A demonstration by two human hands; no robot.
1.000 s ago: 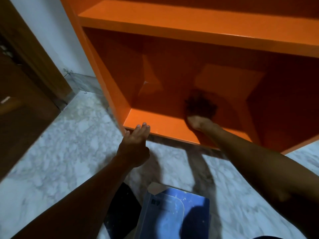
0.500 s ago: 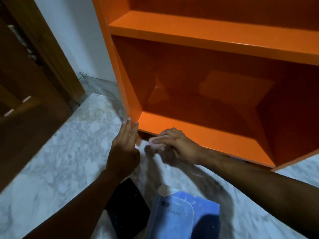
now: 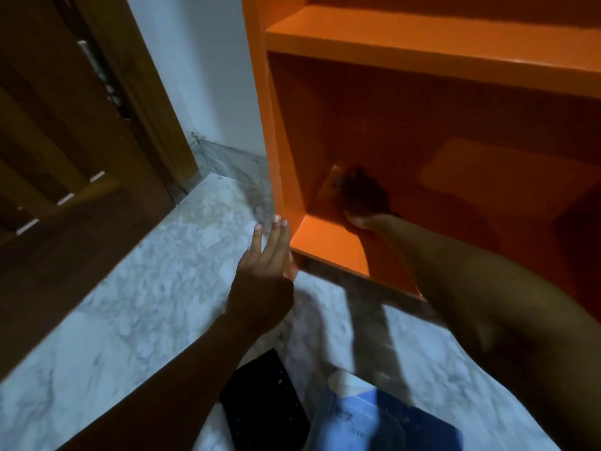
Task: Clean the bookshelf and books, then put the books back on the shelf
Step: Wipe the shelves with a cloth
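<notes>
The orange bookshelf (image 3: 422, 37) stands on the floor with its bottom compartment (image 3: 325, 242) holding no books. My left hand (image 3: 263, 275) rests flat against the front edge of the shelf's left side panel, fingers straight. My right hand (image 3: 364, 196) reaches deep into the bottom compartment's back left corner, in shadow, its fingers curled over a small cloth (image 3: 337, 183) that barely shows. A black book (image 3: 263, 402) and a blue book (image 3: 406, 421) lie on the floor near me, below my arms.
A marble floor (image 3: 146, 304) spreads to the left of the shelf. A dark wooden door (image 3: 65, 157) stands at the left, with a strip of white wall (image 3: 201, 76) between it and the shelf.
My right hand went from the shelf's front lip with the pale cloth back into the compartment's rear left corner. My left hand stayed on the side panel. The view shifted left.
</notes>
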